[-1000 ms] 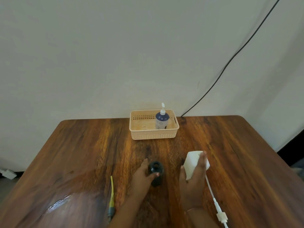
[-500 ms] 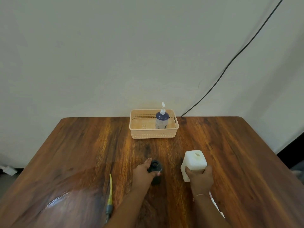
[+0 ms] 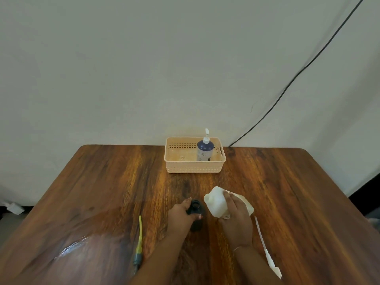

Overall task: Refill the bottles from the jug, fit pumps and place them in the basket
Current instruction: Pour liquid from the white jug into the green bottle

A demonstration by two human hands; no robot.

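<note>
So the table [image 3: 287, 192] has loads of bare wood on both sides. Lower centre, the left hand [image 3: 181, 218] grips one open dark bottle [image 3: 195, 210]; just right, the right hand [image 3: 236, 219] holds the white jug [image 3: 216, 202] tilted, spout toward it. One pumped bottle [image 3: 204, 150] stands in the basket [image 3: 193, 167] up top; one loose pump [image 3: 267, 251] lies lower right.

left hand [image 3: 182, 217]: fingers curled, gripping | right hand [image 3: 236, 217]: closed, wrist rolled left

The wooden table [image 3: 287, 192] carries a basket [image 3: 194, 167], dark bottle [image 3: 196, 210], yellow cable [image 3: 139, 233] and white pump [image 3: 267, 251].
</note>
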